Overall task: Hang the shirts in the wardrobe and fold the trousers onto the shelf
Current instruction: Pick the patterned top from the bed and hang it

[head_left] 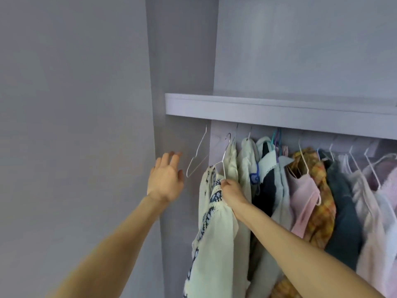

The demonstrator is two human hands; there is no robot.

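Two bare arms reach into a pale grey wardrobe (182, 61), where a long shelf (279, 108) caps a crowded row of hanging clothes (322, 201) — pink, plaid and dark pieces packed together to the right. At the row's left end hangs the cream shirt with dark blue patterning (214, 233), draped on a wire hanger (224, 155) whose hook sits up near the underside of the shelf; whether it has caught the rail cannot be told, since the rail is hidden. The right hand (231, 190) grips the hanger and shirt at the shoulder, fingers curled tight around them. The left hand (166, 179) hovers just left of the garment, fingers spread and holding nothing, near an empty wire hanger (197, 155) dangling beside the wardrobe's side panel. The step in hand appears to be hanging this shirt. The next move likely calls for seating the hook firmly before letting go, and perhaps taking the spare hanger for another shirt.
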